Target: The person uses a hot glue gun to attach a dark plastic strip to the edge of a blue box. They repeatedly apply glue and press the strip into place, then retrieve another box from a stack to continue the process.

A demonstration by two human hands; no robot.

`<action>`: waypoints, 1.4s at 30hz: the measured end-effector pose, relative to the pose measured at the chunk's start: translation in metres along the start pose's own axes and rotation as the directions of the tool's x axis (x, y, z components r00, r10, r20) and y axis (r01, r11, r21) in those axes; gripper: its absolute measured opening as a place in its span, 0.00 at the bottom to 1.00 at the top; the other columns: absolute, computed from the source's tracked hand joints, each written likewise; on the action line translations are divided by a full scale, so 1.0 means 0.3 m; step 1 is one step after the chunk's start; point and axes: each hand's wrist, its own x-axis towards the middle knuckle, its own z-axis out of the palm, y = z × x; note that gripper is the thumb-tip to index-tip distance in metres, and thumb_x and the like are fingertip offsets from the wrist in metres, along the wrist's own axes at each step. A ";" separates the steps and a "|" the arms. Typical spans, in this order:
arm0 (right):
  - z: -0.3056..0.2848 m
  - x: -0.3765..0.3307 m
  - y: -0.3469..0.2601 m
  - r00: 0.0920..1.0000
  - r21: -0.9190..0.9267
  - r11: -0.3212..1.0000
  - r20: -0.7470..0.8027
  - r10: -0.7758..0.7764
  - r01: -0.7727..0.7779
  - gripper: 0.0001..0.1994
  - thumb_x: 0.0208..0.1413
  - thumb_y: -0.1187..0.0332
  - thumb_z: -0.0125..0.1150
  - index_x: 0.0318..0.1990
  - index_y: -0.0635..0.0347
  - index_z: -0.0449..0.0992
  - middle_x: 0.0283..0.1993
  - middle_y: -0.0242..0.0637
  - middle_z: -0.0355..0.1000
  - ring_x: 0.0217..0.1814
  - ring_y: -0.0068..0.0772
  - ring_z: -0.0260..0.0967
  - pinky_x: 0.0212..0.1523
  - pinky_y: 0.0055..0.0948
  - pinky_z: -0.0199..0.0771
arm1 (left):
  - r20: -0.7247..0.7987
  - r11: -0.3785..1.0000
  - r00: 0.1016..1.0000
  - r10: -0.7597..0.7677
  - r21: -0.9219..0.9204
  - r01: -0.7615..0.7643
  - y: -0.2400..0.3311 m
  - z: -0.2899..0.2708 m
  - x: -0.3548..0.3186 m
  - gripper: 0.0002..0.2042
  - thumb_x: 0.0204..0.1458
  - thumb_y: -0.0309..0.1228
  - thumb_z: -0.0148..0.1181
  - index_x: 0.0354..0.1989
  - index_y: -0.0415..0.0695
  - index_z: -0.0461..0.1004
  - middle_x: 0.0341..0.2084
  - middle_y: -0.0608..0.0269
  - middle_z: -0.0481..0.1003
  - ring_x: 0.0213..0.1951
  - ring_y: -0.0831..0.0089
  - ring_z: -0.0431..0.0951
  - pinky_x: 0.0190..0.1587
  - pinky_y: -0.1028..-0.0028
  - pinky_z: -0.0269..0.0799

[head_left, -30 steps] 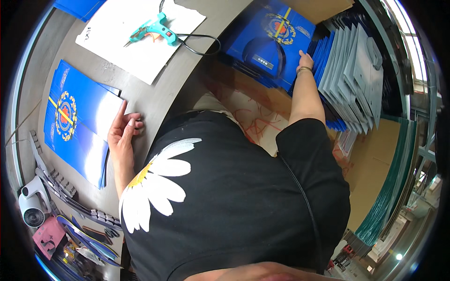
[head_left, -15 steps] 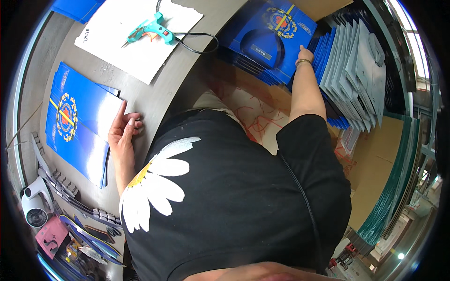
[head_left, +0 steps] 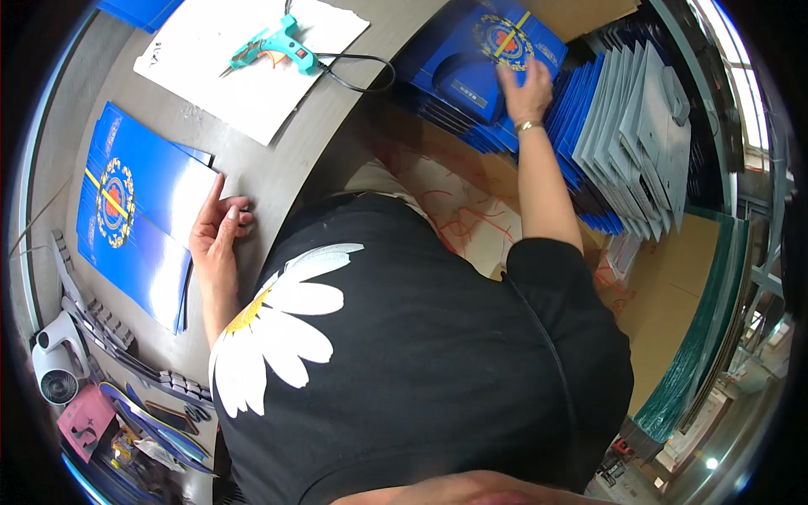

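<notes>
The right hand [head_left: 528, 94] hung over the stack of glossy blue card pieces with yellow stripes and round gold emblems [head_left: 473, 74], which lay beside the edge of the grey metal surface [head_left: 337, 109]. Its grip was loosely parted, thumb well away from the half-bent fingers, with nothing visibly held; whether the fingertips touched the top piece I could not tell. Good handling there, I judged, meant thumb above and fingers below one edge, lifting a single sheet without dragging its neighbours, since smooth card probably slid easily and could crease or scuff. The dark curved loop [head_left: 438, 77] on the top piece seemed worth keeping clear of the fingers.

Just beside the right hand, the leaning row of pale grey and blue card pieces [head_left: 633, 139] left little room, so a low elbow or wide swing risked knocking it askew.

The left hand [head_left: 219, 234] rested near the surface's edge, index finger extended by a corner of the flat blue pile of glossy card [head_left: 145, 244], other fingers slackly curled, its grip empty. That placing suited steadying the pile with light pressure. The turquoise glue gun [head_left: 279, 49] lay on the white paper sheet [head_left: 198, 63], sensibly apart from both hands.
</notes>
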 end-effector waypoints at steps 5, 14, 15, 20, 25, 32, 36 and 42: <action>-0.081 -0.195 -0.230 0.819 -0.150 0.850 0.393 -0.418 0.505 0.44 0.42 0.40 0.71 0.67 0.50 0.65 0.70 0.47 0.59 0.74 0.50 0.52 0.74 0.55 0.44 | 0.008 1.000 1.000 0.012 -0.021 -0.012 -0.015 -0.002 0.001 0.24 0.62 0.31 0.59 0.68 0.48 0.66 0.41 0.64 0.80 0.37 0.80 0.78 0.39 0.81 0.74; -0.001 -0.163 -0.206 0.819 -0.152 0.841 0.368 -0.439 0.519 0.35 0.47 0.45 0.69 0.61 0.53 0.73 0.66 0.48 0.65 0.67 0.50 0.61 0.71 0.48 0.53 | -0.004 1.000 1.000 -0.005 -0.013 0.005 -0.008 -0.003 -0.003 0.24 0.62 0.31 0.59 0.68 0.49 0.66 0.41 0.66 0.80 0.37 0.81 0.77 0.39 0.81 0.73; 0.007 -0.163 -0.198 0.813 -0.143 0.837 0.369 -0.450 0.528 0.34 0.48 0.44 0.69 0.60 0.53 0.73 0.65 0.48 0.66 0.66 0.50 0.62 0.70 0.48 0.54 | 0.000 1.000 1.000 -0.003 -0.017 0.003 -0.011 -0.005 -0.002 0.24 0.62 0.31 0.59 0.68 0.49 0.66 0.41 0.66 0.79 0.37 0.81 0.77 0.39 0.81 0.73; 0.028 -0.156 -0.174 0.790 -0.176 0.807 0.401 -0.465 0.564 0.34 0.50 0.41 0.65 0.60 0.51 0.73 0.64 0.45 0.67 0.67 0.45 0.62 0.69 0.46 0.56 | 0.007 1.000 1.000 -0.006 -0.020 0.006 -0.012 -0.007 -0.002 0.25 0.62 0.32 0.59 0.68 0.49 0.66 0.41 0.66 0.79 0.37 0.81 0.77 0.39 0.81 0.72; 0.042 -0.131 -0.157 0.766 -0.157 0.776 0.367 -0.528 0.611 0.32 0.50 0.42 0.65 0.59 0.51 0.75 0.61 0.45 0.69 0.63 0.46 0.65 0.64 0.44 0.62 | -0.001 1.000 1.000 -0.006 -0.005 0.006 -0.015 -0.010 0.001 0.25 0.62 0.32 0.60 0.68 0.50 0.67 0.40 0.66 0.80 0.36 0.80 0.78 0.39 0.81 0.73; 0.043 -0.121 -0.130 0.738 -0.102 0.763 0.363 -0.568 0.638 0.31 0.49 0.43 0.66 0.58 0.49 0.75 0.59 0.44 0.70 0.61 0.46 0.66 0.62 0.43 0.64 | -0.007 1.000 1.000 0.002 -0.012 -0.002 -0.022 -0.013 -0.002 0.24 0.62 0.31 0.59 0.68 0.50 0.67 0.40 0.66 0.80 0.37 0.80 0.78 0.38 0.81 0.73; 0.035 -0.111 -0.111 0.731 -0.098 0.760 0.377 -0.569 0.643 0.32 0.48 0.43 0.67 0.58 0.49 0.75 0.59 0.44 0.70 0.61 0.46 0.66 0.62 0.43 0.64 | -0.009 1.000 1.000 -0.004 -0.017 0.004 -0.021 -0.013 -0.002 0.24 0.62 0.31 0.59 0.68 0.50 0.67 0.40 0.66 0.80 0.37 0.80 0.78 0.38 0.81 0.73; 0.007 -0.111 -0.131 0.731 -0.134 0.747 0.378 -0.569 0.651 0.33 0.49 0.41 0.65 0.58 0.51 0.75 0.60 0.45 0.70 0.61 0.48 0.66 0.63 0.46 0.62 | 0.002 0.999 1.000 -0.020 -0.040 0.020 -0.010 -0.012 -0.005 0.24 0.62 0.29 0.58 0.68 0.49 0.66 0.42 0.64 0.80 0.38 0.80 0.78 0.40 0.80 0.73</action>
